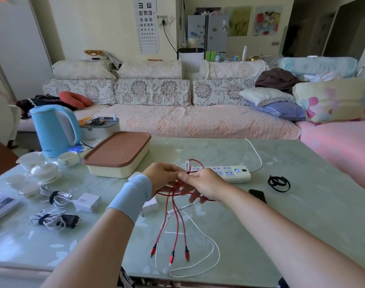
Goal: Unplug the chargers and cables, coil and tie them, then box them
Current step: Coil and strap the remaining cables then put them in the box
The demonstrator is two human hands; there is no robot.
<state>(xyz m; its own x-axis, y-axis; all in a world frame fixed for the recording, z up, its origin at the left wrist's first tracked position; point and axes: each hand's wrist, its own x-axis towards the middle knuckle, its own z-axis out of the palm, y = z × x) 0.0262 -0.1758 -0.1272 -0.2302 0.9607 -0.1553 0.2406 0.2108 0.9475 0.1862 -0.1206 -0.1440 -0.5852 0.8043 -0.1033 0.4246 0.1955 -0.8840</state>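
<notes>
Cable ends: three plugs of the red cable (173, 231) trail on the table (281, 235) over a slack white cable (208, 246), not yet gathered
Left hand (165, 175): fingers curled round the red loops, serving as a spool
Right hand (200, 183): pinches the red strand at the top of the loops, likely to feed another turn
Tied coils (54, 197): at the left beside a white charger (87, 202), ready for packing
Power strip (229, 173): just behind the hands, visible sockets unplugged
Black ties (278, 183): to the right, handy for binding
Box (117, 154): behind left, lid on

Head-worn view, forward-down over table (291, 173)
</notes>
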